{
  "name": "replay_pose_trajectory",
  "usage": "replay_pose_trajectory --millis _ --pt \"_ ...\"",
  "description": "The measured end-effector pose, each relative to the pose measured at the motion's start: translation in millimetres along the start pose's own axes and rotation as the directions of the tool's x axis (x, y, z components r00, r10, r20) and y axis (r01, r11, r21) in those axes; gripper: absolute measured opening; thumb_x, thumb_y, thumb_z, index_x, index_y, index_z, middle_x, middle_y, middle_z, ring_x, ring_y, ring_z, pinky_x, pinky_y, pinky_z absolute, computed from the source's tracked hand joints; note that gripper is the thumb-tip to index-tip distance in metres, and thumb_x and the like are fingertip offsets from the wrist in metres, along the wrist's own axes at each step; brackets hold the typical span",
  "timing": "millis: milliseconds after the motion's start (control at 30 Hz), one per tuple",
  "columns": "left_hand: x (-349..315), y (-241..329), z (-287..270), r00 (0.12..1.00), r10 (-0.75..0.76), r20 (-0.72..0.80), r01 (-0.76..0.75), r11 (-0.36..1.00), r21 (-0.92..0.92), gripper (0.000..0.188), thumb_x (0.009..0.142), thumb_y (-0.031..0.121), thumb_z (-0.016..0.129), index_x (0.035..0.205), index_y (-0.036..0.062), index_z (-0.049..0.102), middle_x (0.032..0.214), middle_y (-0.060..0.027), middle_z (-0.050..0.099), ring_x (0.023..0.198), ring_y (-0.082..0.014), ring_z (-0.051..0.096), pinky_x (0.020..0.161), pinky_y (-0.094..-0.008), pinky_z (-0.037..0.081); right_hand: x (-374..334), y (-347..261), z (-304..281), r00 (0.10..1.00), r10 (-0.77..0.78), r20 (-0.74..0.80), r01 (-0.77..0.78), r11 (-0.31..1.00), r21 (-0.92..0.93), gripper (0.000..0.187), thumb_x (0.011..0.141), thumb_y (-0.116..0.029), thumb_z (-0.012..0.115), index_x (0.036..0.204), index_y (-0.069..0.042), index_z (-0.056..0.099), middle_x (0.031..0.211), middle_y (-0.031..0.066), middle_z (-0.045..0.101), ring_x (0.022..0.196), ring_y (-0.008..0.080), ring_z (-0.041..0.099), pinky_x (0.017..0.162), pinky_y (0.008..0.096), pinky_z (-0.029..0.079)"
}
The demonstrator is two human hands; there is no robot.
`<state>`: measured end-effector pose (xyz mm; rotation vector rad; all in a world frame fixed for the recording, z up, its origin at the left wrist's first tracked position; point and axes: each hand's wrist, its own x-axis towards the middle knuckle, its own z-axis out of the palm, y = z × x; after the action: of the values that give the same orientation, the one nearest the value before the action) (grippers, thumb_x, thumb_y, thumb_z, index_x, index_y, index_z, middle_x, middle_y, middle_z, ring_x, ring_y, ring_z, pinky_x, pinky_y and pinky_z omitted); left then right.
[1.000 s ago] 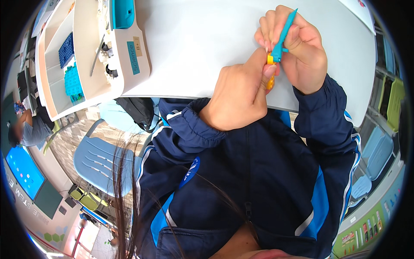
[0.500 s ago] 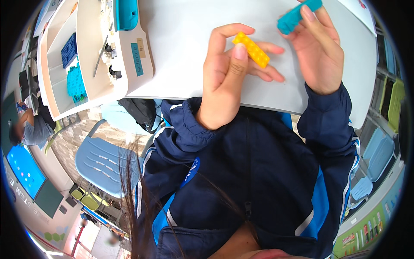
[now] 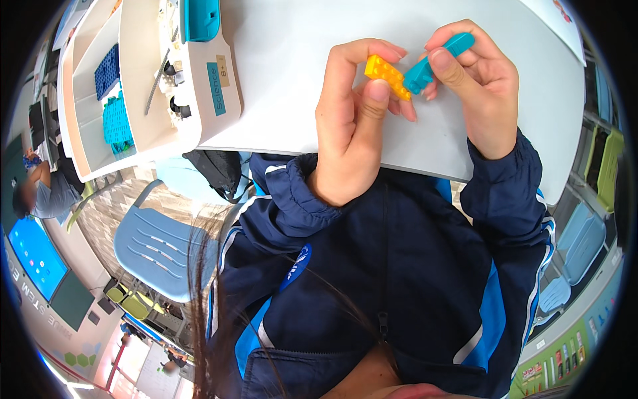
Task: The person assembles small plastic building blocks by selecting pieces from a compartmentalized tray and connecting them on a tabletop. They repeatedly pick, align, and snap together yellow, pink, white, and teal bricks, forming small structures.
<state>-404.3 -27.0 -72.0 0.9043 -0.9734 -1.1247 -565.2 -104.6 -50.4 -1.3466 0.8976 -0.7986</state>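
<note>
Between the thumb and fingers of my left hand (image 3: 352, 120) is a yellow studded building brick (image 3: 384, 72), its studs facing up. My right hand (image 3: 478, 86) pinches a long teal building piece (image 3: 458, 44) with a rounded far end. The teal piece's lower end meets, or nearly meets, the right end of the yellow brick; I cannot tell whether they are joined. Both hands are held over the white table (image 3: 279, 86), near its front edge.
At the left stands a white compartment tray (image 3: 219, 133) holding a dark blue studded plate (image 3: 106, 72), teal pieces (image 3: 117, 123) and small parts. A teal bin (image 3: 201, 20) adjoins it. A blue chair (image 3: 163, 253) and black bag (image 3: 216, 171) are below.
My right hand has come down and left, bringing the teal piece from apart to the yellow brick's end. My left hand stays nearly in place, its fingers more curled.
</note>
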Motion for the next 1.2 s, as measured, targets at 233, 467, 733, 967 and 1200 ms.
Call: replay_pose_trajectory --millis 233,467,733,967,1200 --pt "-2.0 0.6 -3.8 0.999 0.043 0.032 -0.046 0.993 0.105 0.026 0.106 0.021 0.048 0.122 0.0003 0.049 0.109 -0.0118 0.058 0.079 -0.018 0.064 0.074 -0.0288 0.051 2.1 -10.5 -1.5 0.987 0.144 0.071 -0.148 0.987 0.067 0.022 0.099 -0.024 0.063 0.101 -0.003 0.062 0.083 0.0085 0.067 0.075 0.0148 0.064 0.068 0.0271 0.053" --pt "-0.1 -1.0 -4.5 0.991 0.124 0.043 -0.129 0.984 0.123 0.016 0.102 0.002 0.047 0.113 -0.0004 0.059 0.12 -0.0115 0.049 0.081 -0.0172 0.063 0.074 -0.0273 0.051 0.8 7.7 -2.4 0.996 -0.078 0.03 0.077 0.996 0.038 0.024 0.1 -0.026 0.062 0.109 -0.005 0.056 0.096 0.0135 0.071 0.086 0.0154 0.067 0.076 0.0297 0.056" --pt "1.8 6.9 -1.4 0.988 0.134 0.079 -0.15 0.954 0.259 0.03 0.101 0.008 0.053 0.13 0.002 0.058 0.125 -0.0142 0.048 0.09 -0.0192 0.067 0.078 -0.0289 0.051 -2.1 7.2 -8.7 0.984 -0.18 -0.001 0.179 0.98 0.092 0.02 0.1 -0.019 0.062 0.111 -0.005 0.054 0.099 0.0169 0.072 0.091 0.0203 0.07 0.085 0.0347 0.056" --pt "1.6 9.4 -10.6 0.983 0.047 0.18 -0.122 0.893 0.433 0.042 0.099 0.025 0.062 0.132 0.0003 0.054 0.112 -0.0139 0.06 0.087 -0.0209 0.068 0.077 -0.0275 0.052 -3.0 6.1 -10.4 0.963 -0.266 0.033 0.266 0.964 0.015 0.022 0.099 -0.024 0.063 0.105 -0.004 0.055 0.092 0.0142 0.072 0.086 0.0172 0.068 0.079 0.0293 0.052" --pt "1.3 27.3 -11.8 0.921 0.22 0.322 -0.367 0.765 0.529 0.03 0.086 0.009 0.075 0.111 -0.0008 0.064 0.098 -0.0124 0.06 0.078 -0.0217 0.066 0.063 -0.0275 0.053 -2.4 5.4 -10.9 0.975 -0.011 0.221 -0.011 0.995 0.098 0.035 0.098 -0.042 0.063 0.096 -0.008 0.056 0.087 0.0079 0.069 0.075 0.0119 0.063 0.073 0.0266 0.047"
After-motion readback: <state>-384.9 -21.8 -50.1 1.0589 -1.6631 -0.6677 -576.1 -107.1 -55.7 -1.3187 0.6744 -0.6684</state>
